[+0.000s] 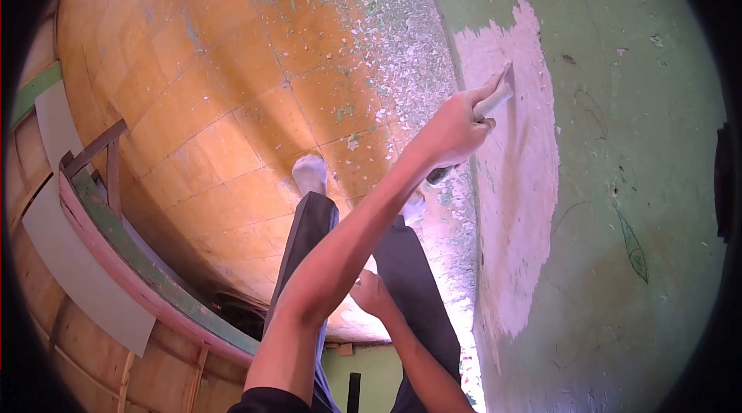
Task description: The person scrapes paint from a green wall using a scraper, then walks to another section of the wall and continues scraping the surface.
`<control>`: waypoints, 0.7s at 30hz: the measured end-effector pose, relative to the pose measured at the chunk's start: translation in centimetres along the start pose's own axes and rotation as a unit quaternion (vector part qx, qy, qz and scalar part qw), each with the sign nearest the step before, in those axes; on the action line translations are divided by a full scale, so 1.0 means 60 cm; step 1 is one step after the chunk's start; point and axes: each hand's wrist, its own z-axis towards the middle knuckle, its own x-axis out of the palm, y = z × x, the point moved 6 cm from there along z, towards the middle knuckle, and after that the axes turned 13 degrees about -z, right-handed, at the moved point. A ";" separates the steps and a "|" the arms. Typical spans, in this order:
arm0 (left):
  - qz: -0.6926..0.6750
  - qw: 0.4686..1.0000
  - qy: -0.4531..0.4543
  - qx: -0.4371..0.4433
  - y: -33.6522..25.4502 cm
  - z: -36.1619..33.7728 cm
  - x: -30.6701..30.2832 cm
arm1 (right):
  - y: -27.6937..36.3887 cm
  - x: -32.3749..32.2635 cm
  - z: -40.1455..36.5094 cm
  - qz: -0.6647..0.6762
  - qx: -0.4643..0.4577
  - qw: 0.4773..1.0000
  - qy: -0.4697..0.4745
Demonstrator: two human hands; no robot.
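Observation:
My left hand (461, 128) is closed around a scraper (495, 100), its arm stretched across my body toward the wall. One finger lies along the scraper, whose blade tip is at the bare pale patch (516, 181) on the green wall (618, 104). A dark handle end shows below the fist. Down by my thighs, my right hand (372, 294) is away from the wall with its fingers curled; whatever it may hold is hidden.
Paint flakes (402, 34) cover the floor along the wall's foot. My foot (310, 174) stands on the orange tiled floor (224, 104). To the left is a curved wooden frame (131, 274) with green and pink paint. A leaf drawing (633, 247) marks the wall.

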 end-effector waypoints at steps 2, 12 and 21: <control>-0.017 0.999 -0.006 -0.040 0.005 0.013 -0.021 | 0.000 -0.001 -0.001 0.003 0.003 1.000 0.002; -0.012 0.996 -0.086 0.034 -0.035 0.031 -0.019 | -0.028 0.028 0.008 -0.066 -0.015 0.998 0.014; -0.037 0.994 -0.099 -0.010 -0.052 0.059 -0.054 | 0.009 -0.017 -0.008 -0.032 0.039 0.998 0.042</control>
